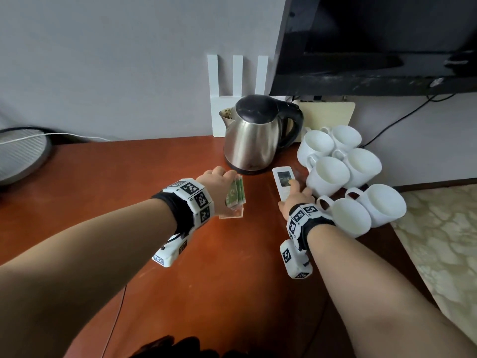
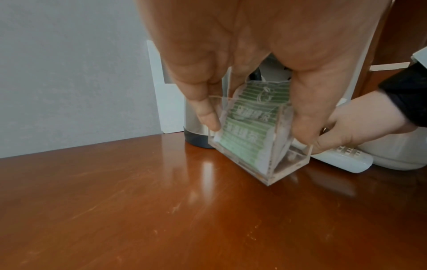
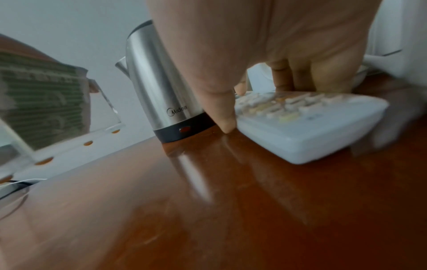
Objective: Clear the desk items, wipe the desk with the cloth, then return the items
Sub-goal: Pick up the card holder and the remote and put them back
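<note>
Both bare forearms reach from the lower corners of the head view toward mid-frame, each wrist wearing a marker-covered band. The left hand [image 1: 218, 183], palm down at centre, pinches with fingers and thumb pointing downward. The right hand [image 1: 294, 200], right of centre, lies low with fingers spread forward, thumb tip down.

Grey wall [image 1: 116, 60] behind, dark television [image 1: 374, 42] mounted, patterned floor [image 1: 438, 241] right.
</note>
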